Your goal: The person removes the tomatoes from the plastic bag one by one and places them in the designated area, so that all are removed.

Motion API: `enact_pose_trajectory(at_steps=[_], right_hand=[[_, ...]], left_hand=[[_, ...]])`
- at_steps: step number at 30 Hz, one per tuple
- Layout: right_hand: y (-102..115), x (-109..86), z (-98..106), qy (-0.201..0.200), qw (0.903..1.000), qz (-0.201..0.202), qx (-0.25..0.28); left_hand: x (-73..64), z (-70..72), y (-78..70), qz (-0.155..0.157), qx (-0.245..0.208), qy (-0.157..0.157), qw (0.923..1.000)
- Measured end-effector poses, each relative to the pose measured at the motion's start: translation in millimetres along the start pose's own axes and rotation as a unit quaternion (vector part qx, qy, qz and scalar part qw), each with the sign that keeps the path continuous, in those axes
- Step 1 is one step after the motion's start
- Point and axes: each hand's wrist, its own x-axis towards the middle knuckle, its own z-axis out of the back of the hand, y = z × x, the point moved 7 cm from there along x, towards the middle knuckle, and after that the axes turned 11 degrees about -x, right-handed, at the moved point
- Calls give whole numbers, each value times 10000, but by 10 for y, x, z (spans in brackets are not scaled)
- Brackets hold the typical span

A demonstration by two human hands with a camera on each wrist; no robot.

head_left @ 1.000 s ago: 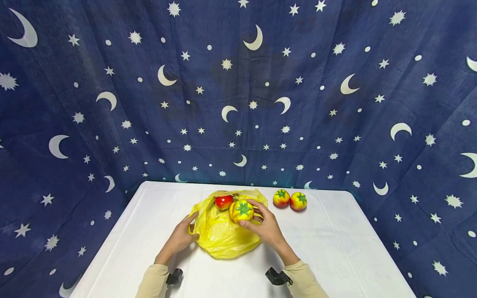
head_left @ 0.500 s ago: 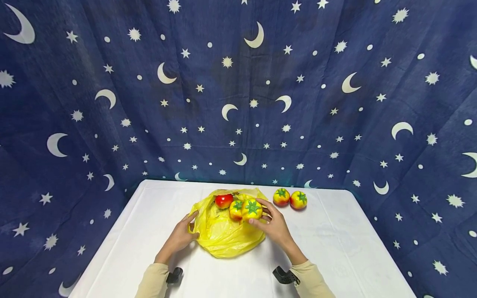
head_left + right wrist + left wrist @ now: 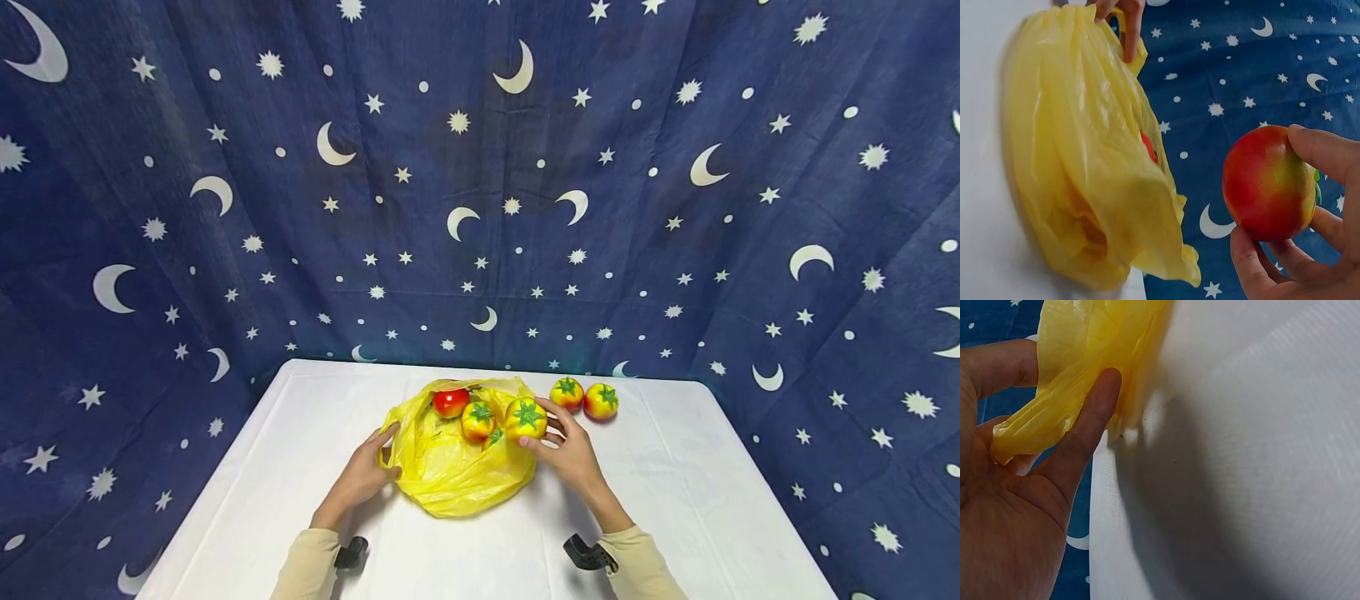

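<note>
A yellow plastic bag (image 3: 461,496) lies on the table with its mouth spread open. My left hand (image 3: 362,477) holds the left edge of the bag; in the left wrist view the thumb and fingers (image 3: 1088,415) pinch the film. My right hand (image 3: 573,460) grips a yellow-and-red fruit (image 3: 525,419) with a green star-shaped leaf cap, raised by the bag's right rim. Its red underside shows in the right wrist view, clear of the bag. Inside the bag are a shiny red fruit (image 3: 450,403), another yellow-and-red fruit (image 3: 477,423) and a partly hidden one (image 3: 493,437).
Two more yellow-and-red fruits, a left one (image 3: 566,394) and a right one (image 3: 601,402), sit side by side behind my right hand. A white cloth covers the table (image 3: 675,500). A dark blue curtain (image 3: 420,275) with moons and stars hangs around it.
My right hand has moved right with its fruit, from over the middle of the bag to the right rim. Fruits in the bag have come into view. The left hand has stayed put.
</note>
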Motion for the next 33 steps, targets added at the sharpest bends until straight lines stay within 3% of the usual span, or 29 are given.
enact_pose_trajectory(at_steps=[18,25,33], right_hand=[[-290,-17,264,-376,9976,-457,-351],[-761,107,279,-519,9957,-698,-307],[-951,132,364,-701,9934,-833,-350]], left_hand=[[-10,-16,-18,-17,7,31,10000],[-2,13,-24,-12,-12,12,10000],[-10,-10,-19,13,9,12,10000]])
